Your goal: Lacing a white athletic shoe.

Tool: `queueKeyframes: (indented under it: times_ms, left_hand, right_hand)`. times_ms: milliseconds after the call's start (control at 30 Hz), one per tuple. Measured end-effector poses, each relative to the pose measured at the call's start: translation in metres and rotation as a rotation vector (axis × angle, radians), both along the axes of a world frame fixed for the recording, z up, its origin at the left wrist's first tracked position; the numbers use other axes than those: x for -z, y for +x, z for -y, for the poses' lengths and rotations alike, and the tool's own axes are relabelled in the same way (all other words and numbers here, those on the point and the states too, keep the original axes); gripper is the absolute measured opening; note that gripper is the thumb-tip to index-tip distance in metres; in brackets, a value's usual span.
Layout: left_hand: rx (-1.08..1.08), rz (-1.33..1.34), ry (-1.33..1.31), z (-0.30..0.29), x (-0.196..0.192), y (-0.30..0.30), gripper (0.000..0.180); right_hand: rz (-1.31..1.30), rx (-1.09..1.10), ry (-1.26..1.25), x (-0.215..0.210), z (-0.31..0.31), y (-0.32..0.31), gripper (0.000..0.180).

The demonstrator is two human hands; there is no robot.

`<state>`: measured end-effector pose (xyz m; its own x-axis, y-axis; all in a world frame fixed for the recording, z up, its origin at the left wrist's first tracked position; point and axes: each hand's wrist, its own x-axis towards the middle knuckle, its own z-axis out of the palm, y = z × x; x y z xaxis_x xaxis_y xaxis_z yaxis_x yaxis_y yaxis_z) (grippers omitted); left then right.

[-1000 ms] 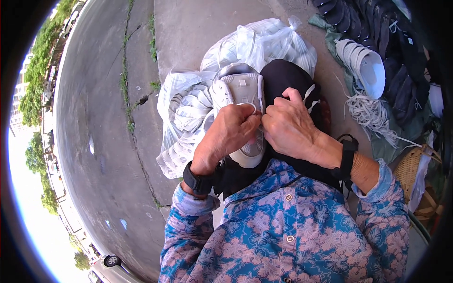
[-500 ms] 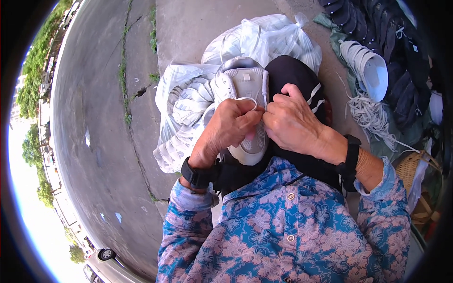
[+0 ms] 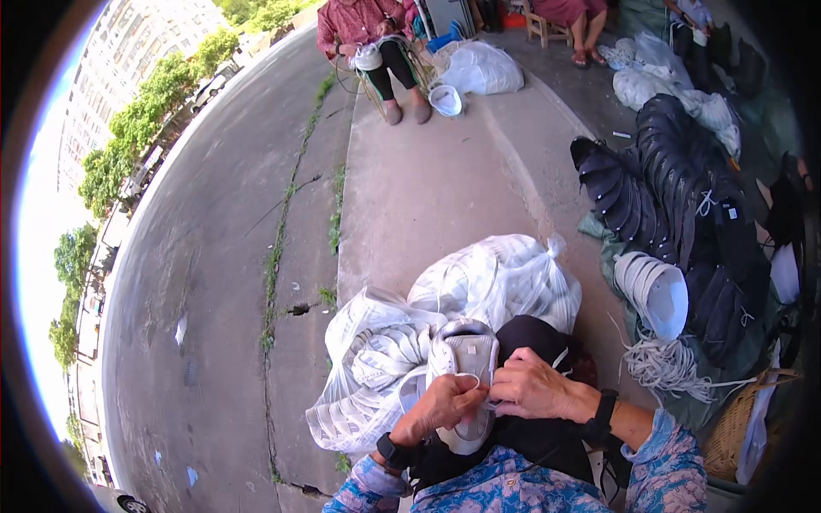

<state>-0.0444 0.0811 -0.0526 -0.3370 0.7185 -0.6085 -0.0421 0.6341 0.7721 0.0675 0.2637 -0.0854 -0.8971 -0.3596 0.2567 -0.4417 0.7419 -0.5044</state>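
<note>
A light grey and white sneaker (image 3: 472, 349) rests on my lap, its heel end pointing away from me. Over its lacing area my left hand (image 3: 445, 403) is closed in a pinch on a white shoelace (image 3: 469, 376), which loops up above the fingers. My right hand (image 3: 537, 386) meets it at the shoe's right side, fingertips pressed together on the lace, though the exact grip is partly hidden. Both hands cover the eyelets and much of the tongue.
Clear plastic bags of white shoe parts (image 3: 492, 278) (image 3: 368, 368) lie beyond my knees. To the right are stacked white pieces (image 3: 654, 295), a heap of laces (image 3: 676, 372), rows of black shoe parts (image 3: 693, 197) and a wicker basket (image 3: 731, 432). Another person (image 3: 368, 43) sits ahead.
The view has tilted up, so my hands and the shoe appear lower and seated people ahead come into sight. Both hands stay pinched together at the shoe.
</note>
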Motion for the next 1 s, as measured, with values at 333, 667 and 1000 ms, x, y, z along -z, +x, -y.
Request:
queueKeyframes:
  times_ms: [333,667,1000]
  left_hand:
    - [-0.012,0.091,-0.051,0.005,0.009,-0.006,0.033]
    - [0.051,-0.385,0.08,0.001,0.042,0.002,0.027]
    - [0.572,-0.786,-0.017,-0.02,0.032,-0.003,0.017]
  right_hand:
    - [0.091,-0.036,0.002,0.0,-0.002,-0.017,0.055]
    - [-0.125,-0.025,0.179,0.003,0.001,-0.023,0.041]
    - [-0.225,-0.023,0.208,0.01,0.003,-0.016,0.038]
